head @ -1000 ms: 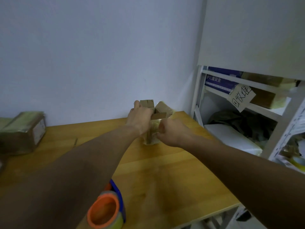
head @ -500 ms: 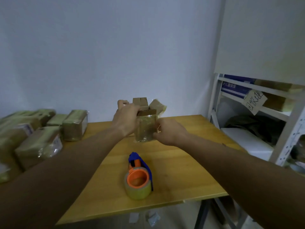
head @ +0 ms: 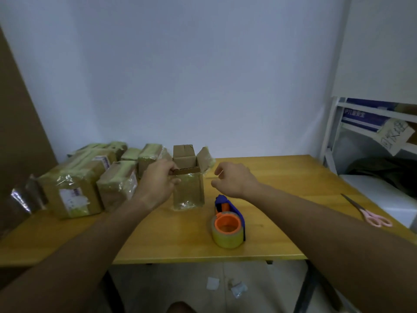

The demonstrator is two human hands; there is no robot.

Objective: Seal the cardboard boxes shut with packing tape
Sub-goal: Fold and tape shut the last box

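A small cardboard box (head: 189, 190) stands upright on the wooden table (head: 270, 240), its top flaps open and its sides wrapped in shiny tape. My left hand (head: 158, 181) grips the box's left side, thumb at the near flap. My right hand (head: 232, 179) hovers just right of the box with loosely curled fingers, holding nothing. A tape dispenser (head: 229, 224) with an orange core, blue frame and yellowish roll lies in front of the box, below my right hand.
Several taped boxes (head: 76, 190) crowd the table's left side. Pink scissors (head: 370, 213) lie near the right edge. A white shelf unit (head: 334, 132) stands to the right. Brown board (head: 18, 132) leans at the far left. Paper scraps (head: 225, 286) litter the floor.
The box has come down from between both hands to stand on the table, nearer the taped boxes. My right hand has let go and drawn away to the right. The view swung left.
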